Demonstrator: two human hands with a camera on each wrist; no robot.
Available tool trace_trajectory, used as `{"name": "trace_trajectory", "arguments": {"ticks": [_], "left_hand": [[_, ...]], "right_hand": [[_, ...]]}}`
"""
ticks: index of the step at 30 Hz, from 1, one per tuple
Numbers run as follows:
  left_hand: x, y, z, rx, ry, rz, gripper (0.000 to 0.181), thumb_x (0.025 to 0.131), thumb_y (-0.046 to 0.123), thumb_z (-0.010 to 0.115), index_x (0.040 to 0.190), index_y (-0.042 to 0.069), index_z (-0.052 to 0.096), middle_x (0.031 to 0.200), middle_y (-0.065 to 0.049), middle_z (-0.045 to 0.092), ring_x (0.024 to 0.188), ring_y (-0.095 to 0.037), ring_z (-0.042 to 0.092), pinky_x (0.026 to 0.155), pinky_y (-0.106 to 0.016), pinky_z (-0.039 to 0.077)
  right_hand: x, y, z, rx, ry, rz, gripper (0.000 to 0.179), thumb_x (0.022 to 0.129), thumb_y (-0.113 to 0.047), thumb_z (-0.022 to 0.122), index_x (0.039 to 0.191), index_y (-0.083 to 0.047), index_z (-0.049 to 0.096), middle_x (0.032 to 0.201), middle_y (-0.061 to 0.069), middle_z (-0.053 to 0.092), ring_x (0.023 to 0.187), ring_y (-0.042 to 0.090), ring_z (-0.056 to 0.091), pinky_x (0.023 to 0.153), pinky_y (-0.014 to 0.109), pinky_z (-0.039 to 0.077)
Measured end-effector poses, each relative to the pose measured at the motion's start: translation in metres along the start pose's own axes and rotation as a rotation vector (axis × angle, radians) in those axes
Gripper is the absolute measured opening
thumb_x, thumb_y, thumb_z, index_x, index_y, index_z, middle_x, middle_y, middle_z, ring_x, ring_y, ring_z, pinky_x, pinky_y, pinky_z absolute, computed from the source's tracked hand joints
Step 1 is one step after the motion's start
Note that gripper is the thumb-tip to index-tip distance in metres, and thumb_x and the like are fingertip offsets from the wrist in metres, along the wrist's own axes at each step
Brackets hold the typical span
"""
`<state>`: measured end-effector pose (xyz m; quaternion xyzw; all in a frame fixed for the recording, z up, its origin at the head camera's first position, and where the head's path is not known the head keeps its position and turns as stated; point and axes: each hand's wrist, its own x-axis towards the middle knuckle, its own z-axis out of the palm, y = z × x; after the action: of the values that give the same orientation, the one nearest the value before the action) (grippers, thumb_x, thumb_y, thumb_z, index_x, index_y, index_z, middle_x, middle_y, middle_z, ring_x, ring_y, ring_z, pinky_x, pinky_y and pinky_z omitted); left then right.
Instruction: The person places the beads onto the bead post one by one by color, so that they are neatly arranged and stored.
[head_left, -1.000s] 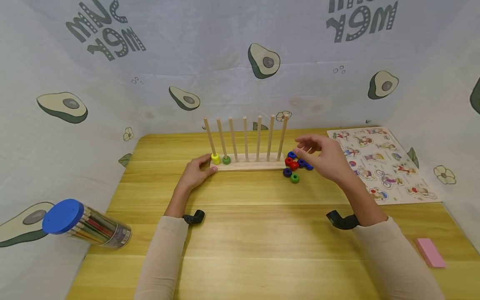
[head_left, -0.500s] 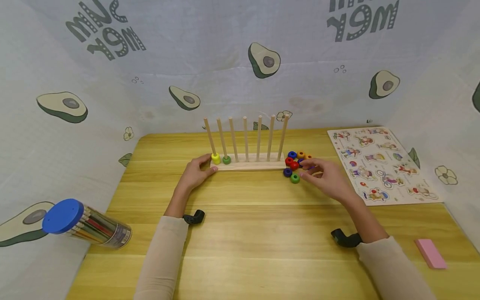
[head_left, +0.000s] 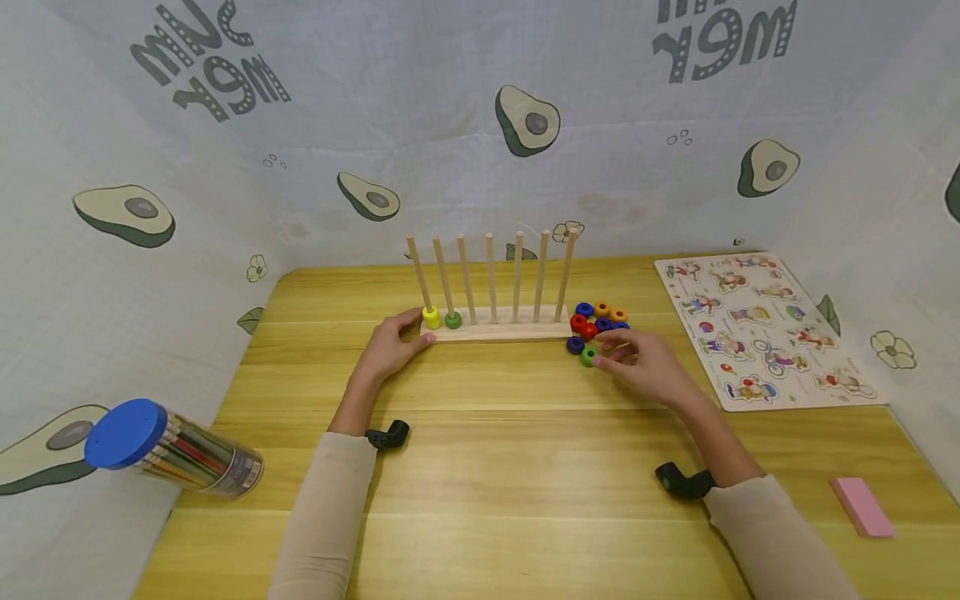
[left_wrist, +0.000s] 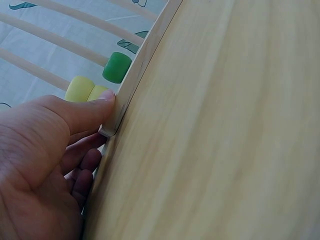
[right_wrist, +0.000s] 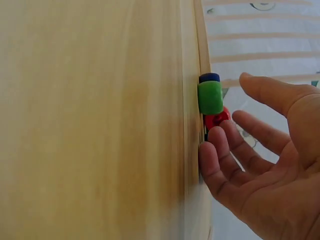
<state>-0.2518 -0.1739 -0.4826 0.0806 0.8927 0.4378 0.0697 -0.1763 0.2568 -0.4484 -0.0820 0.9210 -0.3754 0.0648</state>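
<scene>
A wooden peg stand (head_left: 498, 332) with several upright pegs sits mid-table in the head view. Yellow beads (head_left: 431, 317) are stacked on its leftmost peg, a dark green bead (head_left: 453, 320) on the one beside it. My left hand (head_left: 388, 346) pinches the stand's left end; the left wrist view puts the thumb on the base's front face. At the stand's other end lies a cluster of loose beads. Right at a light green bead (right_wrist: 210, 97) is my right hand (head_left: 647, 363), thumb and fingers spread apart around it with nothing gripped. Red beads (head_left: 588, 331) lie just behind.
Blue beads (head_left: 584, 309) and orange beads (head_left: 618, 314) belong to the same cluster. A picture puzzle board (head_left: 757, 312) lies at the right. A clear tub of pencils with a blue lid (head_left: 126, 433) is at the left, and a pink block (head_left: 862, 507) at the lower right.
My right hand has come down and toward me from above the back of the bead cluster to the light green bead, uncovering the orange beads. The left hand stays on the stand.
</scene>
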Motion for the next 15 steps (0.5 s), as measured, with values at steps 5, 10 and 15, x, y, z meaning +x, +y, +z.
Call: {"name": "trace_trajectory", "arguments": {"ticks": [5,10,15], "left_hand": [[-0.0004,0.0003,-0.0007,-0.006,0.006,-0.003,0.063,0.098,0.033,0.073,0.155,0.020,0.050,0.160,-0.009,0.047,0.154,-0.033,0.035,0.126,-0.054,0.028],[-0.0006,0.0004,-0.0013,-0.002,0.004,0.001,0.063,0.098,0.033,0.072,0.155,0.018,0.050,0.160,-0.010,0.047,0.153,-0.034,0.035,0.126,-0.053,0.028],[-0.0001,0.0006,-0.0009,-0.002,-0.004,0.009,0.062,0.098,0.032,0.072,0.155,0.018,0.050,0.160,-0.010,0.047,0.153,-0.034,0.036,0.126,-0.054,0.028]], "right_hand": [[0.0016,-0.0008,0.0028,-0.008,0.001,0.007,0.048,0.098,-0.033,0.073,0.135,-0.003,0.065,0.117,0.019,0.071,0.103,0.031,0.068,0.084,0.034,0.057],[0.0027,-0.0021,0.0069,0.000,0.000,0.010,0.047,0.097,-0.031,0.074,0.133,-0.002,0.066,0.117,0.019,0.071,0.102,0.031,0.068,0.081,0.030,0.057],[0.0018,-0.0028,0.0089,-0.016,0.005,0.021,0.044,0.097,-0.028,0.074,0.132,-0.002,0.067,0.115,0.018,0.071,0.099,0.028,0.067,0.079,0.030,0.055]]}}
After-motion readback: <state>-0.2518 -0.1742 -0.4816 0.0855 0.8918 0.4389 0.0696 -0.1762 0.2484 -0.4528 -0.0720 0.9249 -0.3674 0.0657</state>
